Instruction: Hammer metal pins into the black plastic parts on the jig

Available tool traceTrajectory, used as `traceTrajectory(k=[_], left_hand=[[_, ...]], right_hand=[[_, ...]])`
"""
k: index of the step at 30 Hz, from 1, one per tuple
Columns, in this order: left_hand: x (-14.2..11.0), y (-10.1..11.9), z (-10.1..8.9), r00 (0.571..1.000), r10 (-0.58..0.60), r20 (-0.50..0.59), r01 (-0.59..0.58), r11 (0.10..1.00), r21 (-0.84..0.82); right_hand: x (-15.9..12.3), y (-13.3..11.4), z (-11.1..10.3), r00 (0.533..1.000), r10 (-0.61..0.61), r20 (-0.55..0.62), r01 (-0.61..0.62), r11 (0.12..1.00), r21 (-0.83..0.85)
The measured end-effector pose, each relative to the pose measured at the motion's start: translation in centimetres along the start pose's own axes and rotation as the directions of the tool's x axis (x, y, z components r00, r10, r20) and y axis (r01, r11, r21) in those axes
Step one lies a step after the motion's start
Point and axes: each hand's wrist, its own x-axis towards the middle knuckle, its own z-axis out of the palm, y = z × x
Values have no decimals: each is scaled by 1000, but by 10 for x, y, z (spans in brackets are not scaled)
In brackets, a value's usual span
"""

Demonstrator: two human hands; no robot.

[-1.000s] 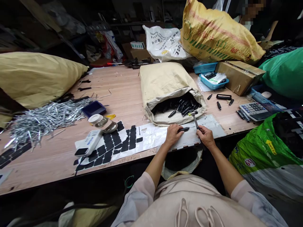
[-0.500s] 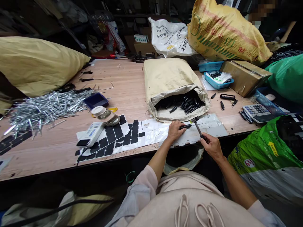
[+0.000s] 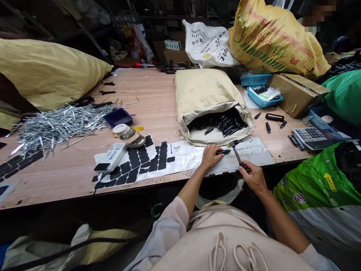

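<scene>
Steadying hand: your left hand (image 3: 210,156) pinches the black piece (image 3: 223,152) at one end, fingers drawn together; hold it flat, fingertips well back from the free end.
Hammer hand: your right hand (image 3: 254,177) has its fingers curled around the lower handle of the hammer (image 3: 237,155); a relaxed grip and short, square taps should give better control.
Black piece: low over the grey board (image 3: 254,151), in front of the mouth of the beige sack (image 3: 207,88); I cannot tell whether it rests fully on the board.
Hammer head: just beside the piece's free end; contact is unclear, so line up the face before tapping.
Sack mouth: near the head; give your swing room there.
Loose black parts (image 3: 268,127): right of the sack, well apart from your fingers.
</scene>
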Motion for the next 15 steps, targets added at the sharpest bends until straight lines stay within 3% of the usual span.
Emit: traceTrajectory(k=[7, 15], left_hand=[[0, 2, -1, 1000, -18, -3, 18, 1000, -2], [-3, -3, 0, 999, 27, -22, -27, 1000, 6]], right_hand=[[4, 2, 5, 996, -23, 88, 25, 999, -25], [64, 40, 11, 994, 100, -37, -92, 983, 161]])
